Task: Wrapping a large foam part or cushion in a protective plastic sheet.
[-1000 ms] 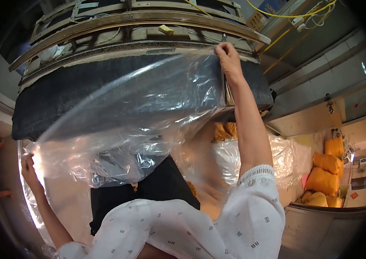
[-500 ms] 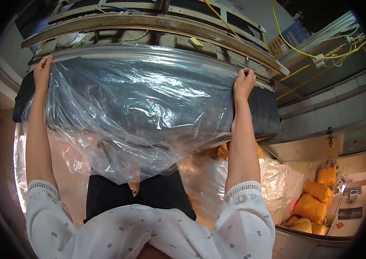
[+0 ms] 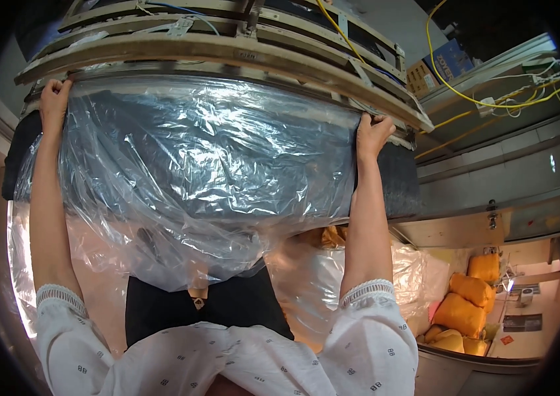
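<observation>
Both arms reach up and away from the body, each hand closed on the top edge of a large clear plastic sheet [image 3: 207, 165] that hangs stretched between them. The left hand [image 3: 54, 104] sits at about ten o'clock in the view, its grip shut on the sheet's upper left corner, fingers curled over the edge. The right hand [image 3: 372, 135] sits at about one o'clock, its grip shut on the sheet's upper right edge, pressed against the dark padded roll [image 3: 398, 185] behind it. The sheet lies draped over the front of that dark roll, covering nearly all of it from ten o'clock across to two o'clock; it is creased and shiny, and its lower part sags in loose folds toward the centre of the view.

Just above the hands runs a wooden slatted frame [image 3: 227, 49], curving across twelve o'clock, with yellow cables [image 3: 464, 99] trailing off it toward two o'clock. Below the sheet, near six o'clock, a black cushion-like piece [image 3: 214, 307] shows above the person's white dotted sleeves [image 3: 372, 343]. At about four o'clock, well apart from the hands, several orange bags [image 3: 468, 310] lie heaped in a grey bin [image 3: 451, 373], with more clear plastic bunched beside them
</observation>
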`<state>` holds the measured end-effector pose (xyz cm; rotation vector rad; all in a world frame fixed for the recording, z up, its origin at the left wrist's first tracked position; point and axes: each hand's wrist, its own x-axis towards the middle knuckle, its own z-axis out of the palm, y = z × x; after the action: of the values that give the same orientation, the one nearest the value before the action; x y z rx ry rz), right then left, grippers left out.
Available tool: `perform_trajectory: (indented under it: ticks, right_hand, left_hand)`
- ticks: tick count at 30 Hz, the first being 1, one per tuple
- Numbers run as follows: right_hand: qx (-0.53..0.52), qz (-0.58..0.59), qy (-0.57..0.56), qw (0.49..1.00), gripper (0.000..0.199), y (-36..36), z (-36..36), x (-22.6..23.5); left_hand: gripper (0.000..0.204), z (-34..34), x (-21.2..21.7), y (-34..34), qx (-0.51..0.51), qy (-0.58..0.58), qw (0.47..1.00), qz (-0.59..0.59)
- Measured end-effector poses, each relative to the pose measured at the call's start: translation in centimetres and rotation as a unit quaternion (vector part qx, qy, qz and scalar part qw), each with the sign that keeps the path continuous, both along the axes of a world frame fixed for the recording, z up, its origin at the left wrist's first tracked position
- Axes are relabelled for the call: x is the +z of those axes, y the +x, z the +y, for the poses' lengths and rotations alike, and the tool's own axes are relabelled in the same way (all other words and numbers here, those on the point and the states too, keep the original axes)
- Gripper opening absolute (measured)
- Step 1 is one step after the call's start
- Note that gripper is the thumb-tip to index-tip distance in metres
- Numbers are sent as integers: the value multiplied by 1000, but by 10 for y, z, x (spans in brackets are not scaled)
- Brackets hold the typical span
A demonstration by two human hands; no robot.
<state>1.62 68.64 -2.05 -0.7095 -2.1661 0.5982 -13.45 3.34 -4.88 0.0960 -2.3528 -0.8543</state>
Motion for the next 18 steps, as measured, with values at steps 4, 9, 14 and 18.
perform_trajectory:
  ticks: [4, 9, 14, 18]
  right_hand:
    - [6, 24, -16, 1000, 30, -2, 17, -6]
    - [-1, 55, -29, 998, 33, -2, 23, -5]
    - [-52, -70, -4, 996, 48, -4, 10, -2]
    - [119, -123, 41, 984, 37, 36, -5, 6]
  left_hand:
    - [36, 6, 1, 9, -5, 156, 987, -40]
    - [43, 5, 8, 11, -8, 70, 997, -13]
    - [44, -17, -13, 12, 2, -112, 994, -14]
    - [44, -81, -4, 34, -51, 77, 996, -4]
